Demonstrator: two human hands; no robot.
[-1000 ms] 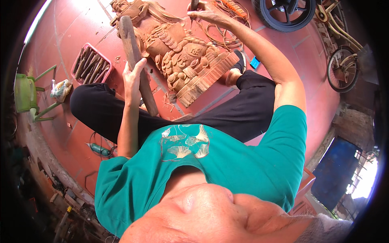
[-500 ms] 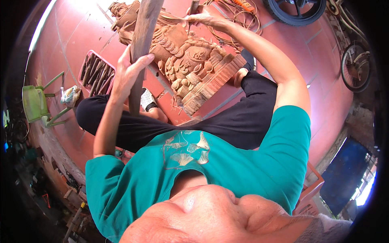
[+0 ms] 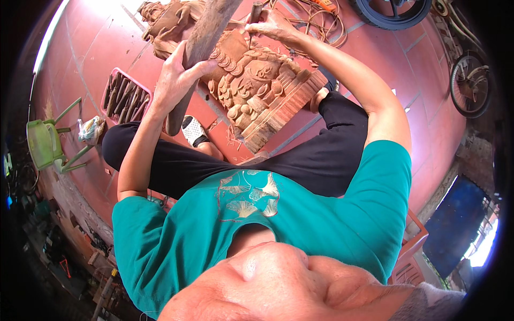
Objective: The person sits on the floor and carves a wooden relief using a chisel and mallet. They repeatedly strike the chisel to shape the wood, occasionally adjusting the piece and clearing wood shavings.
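A reddish-brown wood carving (image 3: 249, 80), covered in rounded figures and coin-like discs, lies tilted before me with its stepped base toward my legs. My left hand (image 3: 179, 80) is wrapped round a long, club-like wooden mallet (image 3: 206, 40), which slants up to the right and covers part of the carving. At the carving's far side, my right hand (image 3: 272, 27) grips a chisel (image 3: 256, 12) with a wooden handle. The chisel stands nearly upright, its blade pointing down at the carved surface. Whether its tip touches the wood I cannot tell.
Left of my knee are a pink tray (image 3: 151, 96) of many tools, a plastic bag (image 3: 92, 129) and a green stool (image 3: 43, 142). Beyond my right hand lie a coiled cable (image 3: 332, 32) and a black wheel (image 3: 393, 21). Another wheel (image 3: 471, 85) stands far right.
The mallet has tilted, its upper end swinging right and its lower end rising. My left hand has moved up slightly with it. My right hand and the chisel stay near the same spot.
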